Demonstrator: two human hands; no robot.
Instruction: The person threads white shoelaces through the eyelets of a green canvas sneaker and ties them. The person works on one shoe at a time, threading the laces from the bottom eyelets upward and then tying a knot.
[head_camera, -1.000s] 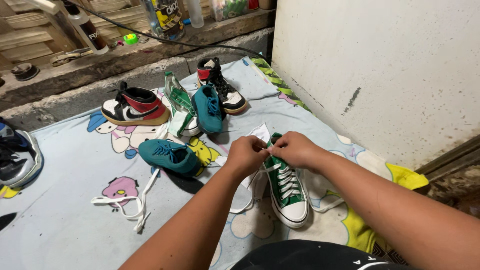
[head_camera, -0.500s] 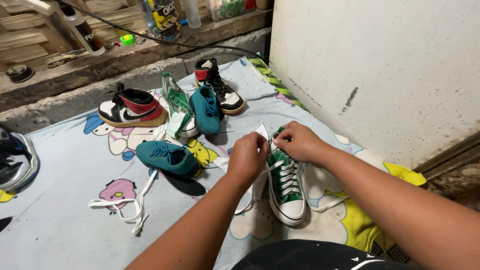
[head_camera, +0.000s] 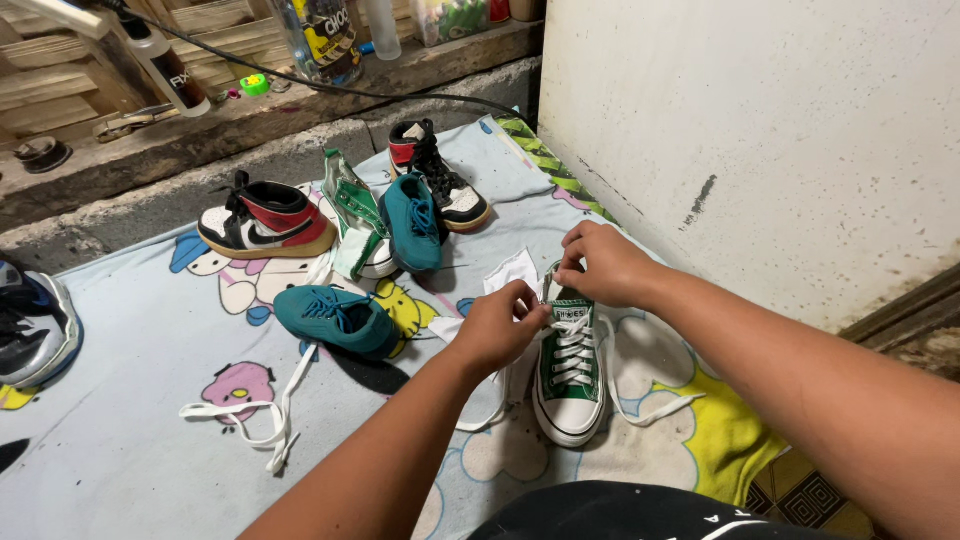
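The green sneaker (head_camera: 570, 375) stands upright on the cartoon-print sheet (head_camera: 150, 440), toe toward the person, close to the white wall (head_camera: 760, 130). This orientation presents the tongue and the upper eyelets to both hands.

The left hand (head_camera: 497, 330) rests against the left side of the shoe's opening. Its fingers are closed, pinching what appears to be the white lace at the top eyelets. The right hand (head_camera: 600, 265) sits over the rear of the opening, fingers curled shut on the tongue or lace end; the exact contact point is hidden by the knuckles. The two-sided grip steadies the shoe while the lace is held taut.

The lace ends trail loose onto the sheet on both sides of the shoe, so the lacing is not tied.

Other items:
- A teal sneaker (head_camera: 335, 318) lies on the sheet to the left, with a second teal sneaker (head_camera: 412, 222) tipped on edge farther back.
- A loose white lace (head_camera: 255, 420) lies in a coil near the first teal sneaker.
- A red, black and white high-top (head_camera: 265, 218) stands near the concrete ledge (head_camera: 120, 190); its mate (head_camera: 435, 180) stands nearer the wall.
- A second green sneaker (head_camera: 352, 215) stands between the high-top and the tipped teal sneaker.
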